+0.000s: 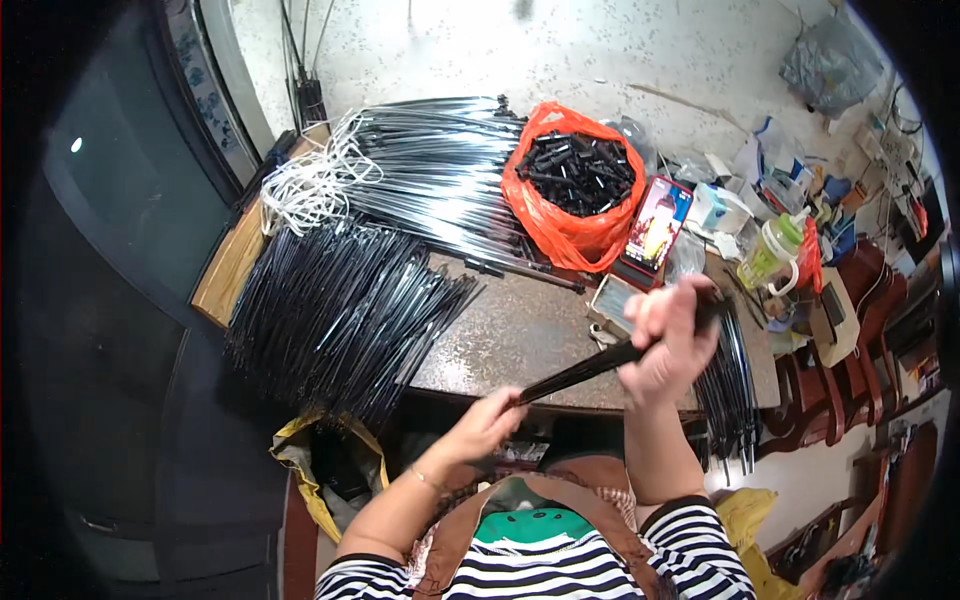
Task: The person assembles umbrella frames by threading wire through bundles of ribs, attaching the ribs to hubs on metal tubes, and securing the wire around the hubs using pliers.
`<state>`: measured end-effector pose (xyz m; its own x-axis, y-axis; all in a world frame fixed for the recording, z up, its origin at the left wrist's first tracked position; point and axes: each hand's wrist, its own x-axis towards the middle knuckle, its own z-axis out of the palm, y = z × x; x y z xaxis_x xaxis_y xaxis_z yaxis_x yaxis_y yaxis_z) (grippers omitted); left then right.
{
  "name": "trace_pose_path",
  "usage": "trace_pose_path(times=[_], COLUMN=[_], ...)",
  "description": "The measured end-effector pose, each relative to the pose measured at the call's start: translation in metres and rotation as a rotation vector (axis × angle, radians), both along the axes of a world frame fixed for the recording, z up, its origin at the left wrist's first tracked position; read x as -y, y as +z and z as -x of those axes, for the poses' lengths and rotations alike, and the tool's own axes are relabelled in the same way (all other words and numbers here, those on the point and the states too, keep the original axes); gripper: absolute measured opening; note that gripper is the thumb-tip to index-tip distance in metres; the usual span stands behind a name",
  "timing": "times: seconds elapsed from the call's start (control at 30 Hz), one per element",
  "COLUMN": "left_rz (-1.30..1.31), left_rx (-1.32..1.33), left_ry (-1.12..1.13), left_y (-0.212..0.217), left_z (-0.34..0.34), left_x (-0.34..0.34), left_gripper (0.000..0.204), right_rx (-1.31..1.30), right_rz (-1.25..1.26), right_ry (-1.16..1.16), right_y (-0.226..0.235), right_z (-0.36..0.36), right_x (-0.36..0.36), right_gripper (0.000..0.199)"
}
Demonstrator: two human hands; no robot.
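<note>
The left hand (487,424) is closed around the lower end of a thin black bundle (583,374); the blurred right hand (668,345) grips its upper part, slanting it above the table (500,345), right of heaped black rods (340,310).

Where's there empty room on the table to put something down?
The brown tabletop has a bare patch in the middle: black rods on its left, the red bag behind, a small box on its right. The dark bundle in both hands hangs over its near right part. It's crowded farther back with silvery rods, and right around the phone.
</note>
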<state>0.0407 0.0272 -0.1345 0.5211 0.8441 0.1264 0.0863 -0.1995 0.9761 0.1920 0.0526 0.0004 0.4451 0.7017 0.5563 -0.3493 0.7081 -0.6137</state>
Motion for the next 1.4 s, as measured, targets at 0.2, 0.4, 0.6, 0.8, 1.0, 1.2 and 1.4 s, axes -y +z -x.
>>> trace_pose_path(times=[0.2, 0.4, 0.6, 0.8, 1.0, 1.2, 1.4], left_rz=[0.444, 1.022, 0.099, -0.101, -0.071, 0.317, 0.494], left_rx=[-0.214, 0.329, -0.176, -0.424, -0.185, -0.044, 0.819], left_ry=[-0.189, -0.401, -0.739, -0.767, -0.458, 0.012, 0.023], left_y=[-0.108, -0.06, -0.024, 0.032, 0.052, 0.079, 0.133], left_z=[-0.016, -0.002, -0.027, -0.016, -0.006, -0.005, -0.036], left_x=[0.051, 0.045, 0.051, 0.027, 0.017, 0.004, 0.004], left_gripper=[0.026, 0.021, 0.027, 0.023, 0.018, 0.031, 0.028], right_rx=[0.629, 1.011, 0.008, 0.377, 0.127, 0.167, 0.44], right_rz=[0.457, 0.776, 1.45, 1.073, 1.156, 0.814, 0.757], right_ry=[-0.218, 0.14, 0.84, 0.653, 0.775, 0.674, 0.753], right_y=[-0.123, -0.118, -0.119, -0.102, -0.101, -0.072, -0.059], right_z=[0.007, -0.019, -0.015, -0.041, -0.04, -0.041, -0.025], right_x=[-0.041, 0.036, 0.092, 0.116, 0.113, 0.135, 0.155], right_gripper=[0.056, 0.021, 0.036, 0.02, 0.015, 0.019, 0.015])
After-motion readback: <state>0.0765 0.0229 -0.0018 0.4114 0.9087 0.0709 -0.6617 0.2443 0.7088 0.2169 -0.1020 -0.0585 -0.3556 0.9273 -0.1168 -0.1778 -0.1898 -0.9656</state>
